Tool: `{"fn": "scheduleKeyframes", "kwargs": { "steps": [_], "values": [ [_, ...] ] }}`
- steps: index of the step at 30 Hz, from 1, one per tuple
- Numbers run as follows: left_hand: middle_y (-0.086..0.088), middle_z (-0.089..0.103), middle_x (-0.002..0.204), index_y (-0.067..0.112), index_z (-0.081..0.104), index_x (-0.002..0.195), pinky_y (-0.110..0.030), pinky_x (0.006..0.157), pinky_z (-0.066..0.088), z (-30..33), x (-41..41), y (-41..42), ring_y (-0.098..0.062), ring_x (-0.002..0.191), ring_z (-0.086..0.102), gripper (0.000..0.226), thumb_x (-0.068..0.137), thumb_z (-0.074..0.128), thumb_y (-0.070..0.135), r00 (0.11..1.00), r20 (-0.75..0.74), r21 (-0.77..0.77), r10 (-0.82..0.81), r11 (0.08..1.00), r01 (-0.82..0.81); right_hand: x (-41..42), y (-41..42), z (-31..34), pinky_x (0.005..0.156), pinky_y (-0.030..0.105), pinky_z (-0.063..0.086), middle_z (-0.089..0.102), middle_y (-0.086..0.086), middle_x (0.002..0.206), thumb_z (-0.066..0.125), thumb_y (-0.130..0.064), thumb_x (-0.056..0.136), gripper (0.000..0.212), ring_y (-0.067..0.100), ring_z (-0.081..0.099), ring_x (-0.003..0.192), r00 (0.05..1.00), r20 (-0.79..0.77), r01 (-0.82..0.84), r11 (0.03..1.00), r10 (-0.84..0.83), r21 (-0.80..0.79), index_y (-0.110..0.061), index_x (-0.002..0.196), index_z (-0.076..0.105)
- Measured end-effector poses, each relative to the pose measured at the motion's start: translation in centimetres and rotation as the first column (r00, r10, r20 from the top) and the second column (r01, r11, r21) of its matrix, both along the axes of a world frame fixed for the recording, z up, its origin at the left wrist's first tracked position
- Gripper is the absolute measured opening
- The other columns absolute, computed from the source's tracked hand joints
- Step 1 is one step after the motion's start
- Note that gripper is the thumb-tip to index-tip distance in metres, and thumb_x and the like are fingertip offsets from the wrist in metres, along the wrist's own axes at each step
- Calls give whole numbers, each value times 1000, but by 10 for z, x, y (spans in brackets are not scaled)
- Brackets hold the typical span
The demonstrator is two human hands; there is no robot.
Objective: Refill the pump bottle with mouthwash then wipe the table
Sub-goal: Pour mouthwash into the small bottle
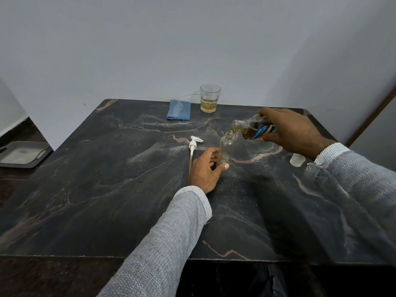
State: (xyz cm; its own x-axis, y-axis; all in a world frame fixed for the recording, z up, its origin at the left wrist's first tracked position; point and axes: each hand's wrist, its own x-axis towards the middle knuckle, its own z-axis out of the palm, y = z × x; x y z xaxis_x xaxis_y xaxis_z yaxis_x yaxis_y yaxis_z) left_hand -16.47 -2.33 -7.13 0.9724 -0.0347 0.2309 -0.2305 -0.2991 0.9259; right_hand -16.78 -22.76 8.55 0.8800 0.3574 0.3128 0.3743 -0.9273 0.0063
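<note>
On the dark marbled worktop (107, 189) a clear pump bottle (227, 146) stands upright near the middle, its neck open. The left hand (205, 170) wraps its fingers and thumb round the lower part of this bottle, steadying it against the surface. Above and to the right, the right hand (291, 131) grips a mouthwash bottle (252, 129) with a blue label, tipped so that its mouth points down and left over the open neck; amber liquid shows at its spout and a thin stream falls toward the pump bottle (how much has gathered inside is hard to tell through the fingers). The white pump head (194, 145) with its long dip tube lies flat on the worktop just left of the left hand. A small pale cap (297, 160) sits on the worktop by the right wrist. At the far edge, a folded blue cloth (179, 109) lies beside a drinking glass (210, 98) holding a little amber liquid. A grey tray (21, 154) rests on a lower surface at the left. Both arms wear grey knitted sleeves (167, 239).
</note>
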Motion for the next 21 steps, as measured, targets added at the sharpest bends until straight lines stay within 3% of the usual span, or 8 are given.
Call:
{"fn": "scheduleKeyframes", "kwargs": {
  "steps": [10,21],
  "values": [
    [0,66,121,19,56,124,-25,98,50,0,0,-1,-8,106,62,51,78,79,18,1000,-1,-3,-3,1000,3,-1,1,6,87,43,50,64,10,123,77,-25,80,57,31,60,107,1000,0,1,1000,-1,0,-16,129,50],
    [-3,67,120,16,57,124,-29,100,50,2,-2,-1,-10,107,62,51,79,78,18,1000,-3,-10,-1,1000,1,2,-2,10,78,37,47,65,12,120,76,-25,81,56,31,60,102,1000,21,-2,999,3,-36,-15,128,48]
  ]
}}
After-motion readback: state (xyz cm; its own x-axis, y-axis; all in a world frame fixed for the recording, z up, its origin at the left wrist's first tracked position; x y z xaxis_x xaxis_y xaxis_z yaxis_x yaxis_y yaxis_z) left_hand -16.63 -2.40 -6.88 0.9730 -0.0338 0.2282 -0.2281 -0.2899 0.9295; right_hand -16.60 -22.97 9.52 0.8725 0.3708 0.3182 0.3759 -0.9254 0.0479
